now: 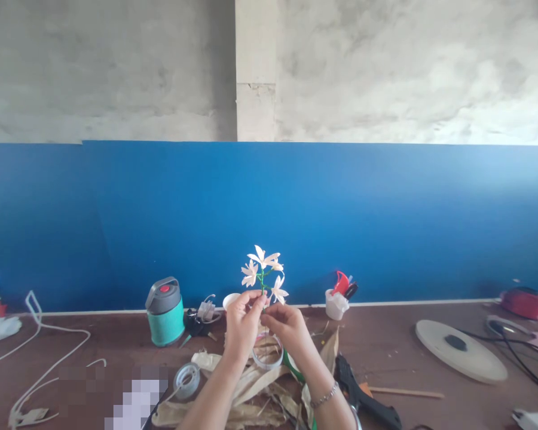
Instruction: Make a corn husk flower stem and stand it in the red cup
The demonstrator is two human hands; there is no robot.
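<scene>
A spray of white paper flowers (262,269) on a green stem rises above my hands, with several pointed-petal blooms. My left hand (243,322) pinches the stem just under the blooms. My right hand (287,327) meets it from the other side, its fingertips closed at the stem. A green strip (292,366) runs down from under my right hand. Below my hands lie a roll of clear tape (268,356) and a pile of dried corn husks (246,385). The lower stem is hidden by my hands.
On the brown table (385,352) stand a teal flask (165,312), a white cup with red-handled scissors (336,303), and a black glue gun (363,388). A round white board (459,351), another tape roll (186,381), and white cord (40,358) lie nearby. A blue wall stands behind.
</scene>
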